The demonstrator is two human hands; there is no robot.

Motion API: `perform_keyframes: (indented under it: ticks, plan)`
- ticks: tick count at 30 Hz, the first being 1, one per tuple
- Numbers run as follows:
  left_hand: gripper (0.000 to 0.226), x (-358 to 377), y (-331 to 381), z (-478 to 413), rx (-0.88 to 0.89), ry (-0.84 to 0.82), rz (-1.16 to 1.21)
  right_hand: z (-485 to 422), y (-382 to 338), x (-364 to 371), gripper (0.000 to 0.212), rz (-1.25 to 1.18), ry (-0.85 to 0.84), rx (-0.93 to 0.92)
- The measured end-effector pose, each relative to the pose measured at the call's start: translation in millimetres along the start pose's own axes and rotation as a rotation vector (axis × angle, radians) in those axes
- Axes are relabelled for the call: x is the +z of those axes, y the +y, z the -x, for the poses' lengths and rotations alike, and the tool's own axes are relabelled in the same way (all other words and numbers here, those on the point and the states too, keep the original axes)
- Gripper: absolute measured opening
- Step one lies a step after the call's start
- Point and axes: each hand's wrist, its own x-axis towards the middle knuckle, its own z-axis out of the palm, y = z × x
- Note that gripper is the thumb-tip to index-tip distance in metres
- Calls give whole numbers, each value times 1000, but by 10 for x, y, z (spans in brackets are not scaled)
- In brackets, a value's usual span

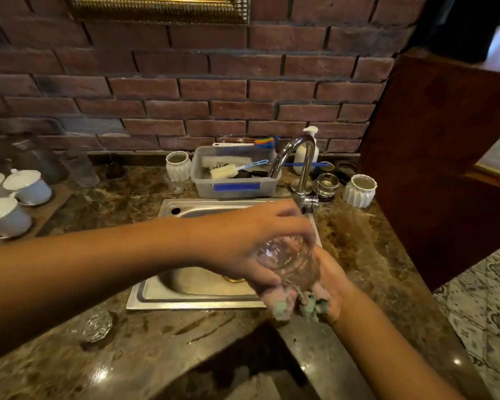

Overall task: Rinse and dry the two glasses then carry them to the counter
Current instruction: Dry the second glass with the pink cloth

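Observation:
A clear glass [286, 261] is held over the right end of the steel sink [162, 210]. My left hand [243, 238] grips it from above, fingers wrapped around its upper part. My right hand [329, 287] is underneath it, closed on a greenish sponge or cloth [306, 306] pressed against the glass. A second clear glass [97, 326] lies on the wet marble counter [367, 255] at the near left of the sink. The chrome tap [302, 166] arches behind my hands; no water stream is visible.
A plastic tub [237, 187] with brushes stands behind the sink, flanked by two white ribbed jars [179, 165] [360, 190] and a soap pump bottle [309, 145]. White lidded cups [26, 184] sit at far left. A dark wooden panel [445, 157] rises at right.

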Motion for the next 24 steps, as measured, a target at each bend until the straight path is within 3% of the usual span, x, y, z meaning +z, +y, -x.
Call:
perform_keyframes:
  ticks: [2,4,7,10,12,15,19,22,24]
  plan:
    - [59,57,-51,22,-131,108,118,-7,-2,6,29,-27,106,-50]
    - [55,96,-67,36,-297,172,248,-62,-7,-1,48,-121,241,-97]
    - [47,117,-57,1,-487,297,642,-43,-20,127,48,-144,356,-304]
    - [38,90,-87,-52,-647,386,932,44,49,313,39,158,481,-463]
    - [35,63,-105,-50,-703,402,1008,109,140,345,24,463,517,-695]
    - [27,39,-97,-25,-737,392,1142,91,253,226,49,964,366,-1094]
    - [23,52,-89,15,-736,404,1225,46,342,-18,52,1530,386,-1320]
    - [28,62,-96,41,-751,401,1224,68,370,-43,49,1600,363,-1323]
    - [30,72,-77,41,-737,388,1199,75,318,76,53,1436,408,-1246]
